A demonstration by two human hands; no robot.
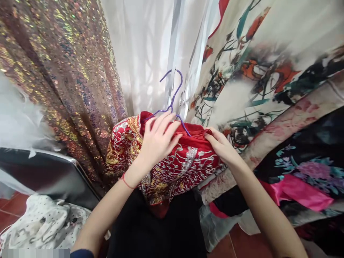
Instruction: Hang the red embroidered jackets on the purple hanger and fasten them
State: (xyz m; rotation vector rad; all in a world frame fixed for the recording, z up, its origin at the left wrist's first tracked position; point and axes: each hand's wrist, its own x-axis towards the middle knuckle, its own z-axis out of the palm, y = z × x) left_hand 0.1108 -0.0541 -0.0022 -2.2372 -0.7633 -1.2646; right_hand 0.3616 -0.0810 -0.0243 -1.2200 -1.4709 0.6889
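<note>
A red garment (185, 161), embroidered in silver and gold, lies across my lap in front of me. A purple hanger (180, 80) stands in its red-lined opening, hook pointing up, its lower part inside the garment. My left hand (158, 139) rests over the garment's edge and the hanger's left arm, fingers spread and stretched out. The fingertips are close to the hanger's neck; whether they press on it is hard to see. At the right end of the opening, my right hand (221, 145) pinches the red edge of the garment between thumb and fingers.
Sequined fabric (67, 64) hangs at left and white sheer fabric (139, 46) behind. Flower-printed cloth (258, 71) and a black floral garment (314, 161) hang at right. A dark grey panel (48, 175) and spotted white cloth (45, 222) are at lower left.
</note>
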